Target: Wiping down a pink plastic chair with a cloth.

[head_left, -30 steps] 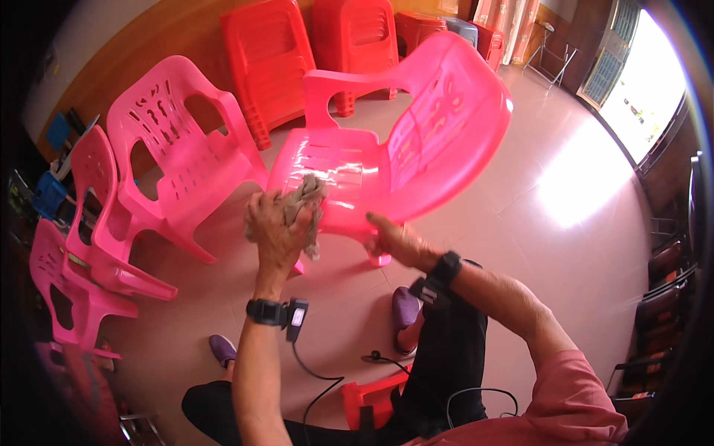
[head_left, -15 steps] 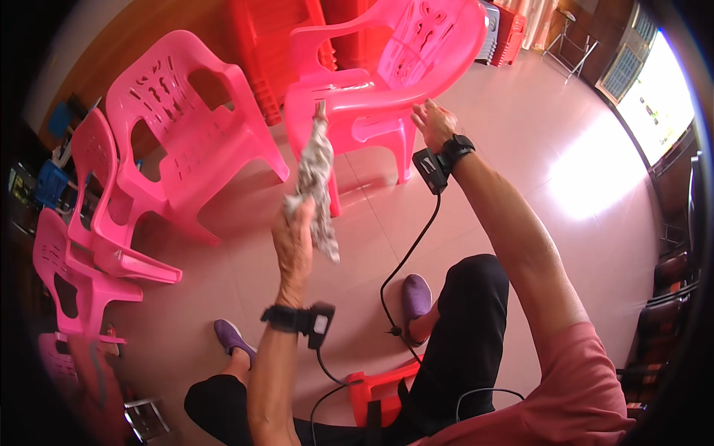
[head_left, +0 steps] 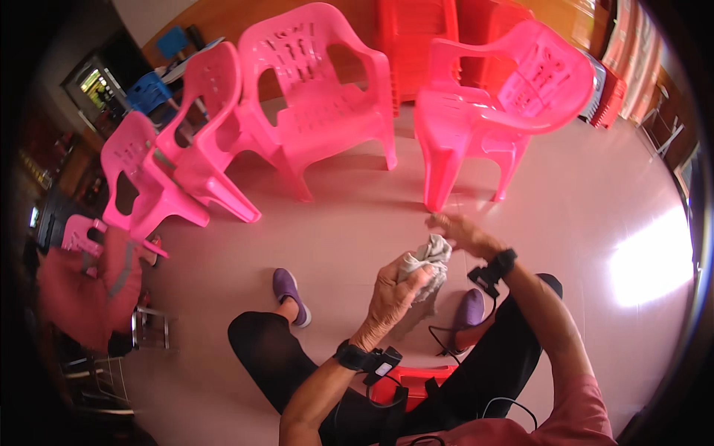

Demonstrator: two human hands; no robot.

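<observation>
A crumpled, pale grey cloth [head_left: 435, 256] is gripped in my left hand [head_left: 390, 297], its loose end hanging below the fist. Just beyond it, to the right, my right hand [head_left: 465, 234] is held with fingers stretched and apart, slightly blurred, with nothing visible in it. Whether its fingertips touch the cloth cannot be made out; a small gap seems to show. Ahead of both hands stands a glossy pink plastic armchair [head_left: 461, 115], turned sideways, its legs on the floor. Neither hand touches it.
To its left stands another pink armchair [head_left: 327, 115], with several more curving round to the left. Red stacked plastic furniture [head_left: 416, 52] is behind. Between my legs is a red stool [head_left: 387, 386]. A red garment [head_left: 93, 293] hangs at far left. Cables trail from my wrist devices.
My left hand has drawn the cloth back from the pink armchair and bunched it up. My right hand has left the chair's arm and come close to the cloth. The view has swung left.
</observation>
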